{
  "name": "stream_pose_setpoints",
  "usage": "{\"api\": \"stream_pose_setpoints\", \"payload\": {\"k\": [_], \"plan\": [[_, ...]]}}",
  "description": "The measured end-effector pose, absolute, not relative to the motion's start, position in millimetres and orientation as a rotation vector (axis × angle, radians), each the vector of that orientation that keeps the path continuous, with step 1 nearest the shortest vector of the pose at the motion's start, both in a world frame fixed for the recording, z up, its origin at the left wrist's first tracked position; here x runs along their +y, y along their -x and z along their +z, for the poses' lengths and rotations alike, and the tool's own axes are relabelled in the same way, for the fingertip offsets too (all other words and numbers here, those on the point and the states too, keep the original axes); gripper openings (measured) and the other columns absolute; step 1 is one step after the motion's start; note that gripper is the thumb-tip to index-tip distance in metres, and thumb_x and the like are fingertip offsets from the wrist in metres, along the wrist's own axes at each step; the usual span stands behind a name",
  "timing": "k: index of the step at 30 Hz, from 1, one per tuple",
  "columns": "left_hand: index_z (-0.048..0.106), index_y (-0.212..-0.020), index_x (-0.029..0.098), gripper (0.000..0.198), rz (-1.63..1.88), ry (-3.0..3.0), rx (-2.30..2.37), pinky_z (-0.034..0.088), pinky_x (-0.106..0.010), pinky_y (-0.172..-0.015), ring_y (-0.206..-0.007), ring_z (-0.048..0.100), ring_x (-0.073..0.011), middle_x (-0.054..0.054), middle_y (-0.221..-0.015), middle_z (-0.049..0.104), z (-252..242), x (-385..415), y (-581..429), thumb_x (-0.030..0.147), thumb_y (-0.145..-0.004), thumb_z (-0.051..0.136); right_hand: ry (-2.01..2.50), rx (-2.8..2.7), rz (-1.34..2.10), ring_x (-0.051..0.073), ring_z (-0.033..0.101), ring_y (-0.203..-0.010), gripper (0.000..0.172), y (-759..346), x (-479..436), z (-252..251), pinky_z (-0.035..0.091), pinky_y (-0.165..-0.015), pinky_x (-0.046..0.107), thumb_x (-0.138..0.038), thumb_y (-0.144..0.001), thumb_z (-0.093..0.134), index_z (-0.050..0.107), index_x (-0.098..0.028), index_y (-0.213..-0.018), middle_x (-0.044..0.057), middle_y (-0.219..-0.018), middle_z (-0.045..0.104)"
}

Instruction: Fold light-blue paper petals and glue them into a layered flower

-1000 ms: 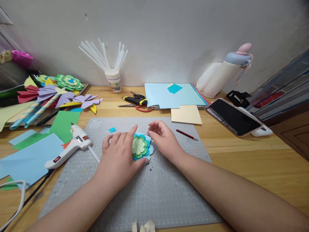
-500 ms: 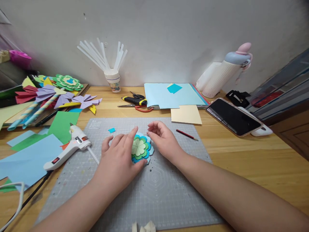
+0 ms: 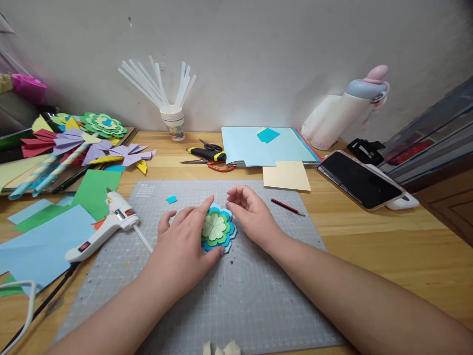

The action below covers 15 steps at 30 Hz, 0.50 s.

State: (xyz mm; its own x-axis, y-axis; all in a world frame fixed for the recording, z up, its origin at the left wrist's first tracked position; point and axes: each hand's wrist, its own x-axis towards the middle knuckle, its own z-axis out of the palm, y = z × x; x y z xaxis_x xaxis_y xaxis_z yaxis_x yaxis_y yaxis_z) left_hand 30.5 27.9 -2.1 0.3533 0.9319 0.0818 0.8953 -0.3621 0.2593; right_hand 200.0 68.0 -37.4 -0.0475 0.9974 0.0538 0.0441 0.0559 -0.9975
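Note:
A layered paper flower (image 3: 215, 227) lies on the grey cutting mat (image 3: 258, 305). Its petals go from pale green in the middle through green and bright blue to light blue at the rim. My left hand (image 3: 183, 229) arches over the flower's left side, with the index finger by its top edge and the thumb on its lower edge, holding it. At the upper right rim is my right hand (image 3: 251, 214), its fingers curled and the thumb and index tips close together. Whatever lies between those tips is too small to make out.
A glue gun (image 3: 107, 227) lies left on paper sheets and the mat. A blue scrap (image 3: 171, 199) and a pencil (image 3: 288, 207) are on the mat. Behind are scissors (image 3: 219, 166), a paper stack (image 3: 244, 143), a cup of glue sticks (image 3: 173, 123), a phone (image 3: 360, 178) and a bottle (image 3: 343, 113).
Both hands keep nearly the same pose around the flower. The flower shows slightly more beside my left hand, and the whole view has shifted a little.

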Motion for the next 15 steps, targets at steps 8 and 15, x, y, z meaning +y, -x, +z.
{"api": "stream_pose_setpoints", "payload": {"k": [8,15], "plan": [[0.026,-0.144,0.025,0.083,0.299,-2.429,1.675,0.021,-0.05,-0.105,-0.125,0.047,-0.0274,-0.009,-0.133,0.057,-2,26,-31,0.039,-0.073,0.067,1.192,-1.364,1.115,0.016,0.058,-0.084,0.018,-201,68,-38,0.048,-0.08,0.033,-0.022,-0.079,0.056,0.052,-0.021,-0.096,0.002,-0.092,0.057],[0.025,-0.144,0.024,0.095,0.391,-2.385,1.785,0.028,-0.052,-0.1,-0.124,0.047,-0.0336,-0.011,-0.135,0.054,7,33,-5,0.055,-0.067,0.071,1.099,-1.856,0.73,0.019,0.058,-0.099,0.013,-208,56,-17,0.04,-0.087,0.037,-0.018,-0.086,0.053,0.063,-0.021,-0.095,0.005,-0.1,0.066]]}}
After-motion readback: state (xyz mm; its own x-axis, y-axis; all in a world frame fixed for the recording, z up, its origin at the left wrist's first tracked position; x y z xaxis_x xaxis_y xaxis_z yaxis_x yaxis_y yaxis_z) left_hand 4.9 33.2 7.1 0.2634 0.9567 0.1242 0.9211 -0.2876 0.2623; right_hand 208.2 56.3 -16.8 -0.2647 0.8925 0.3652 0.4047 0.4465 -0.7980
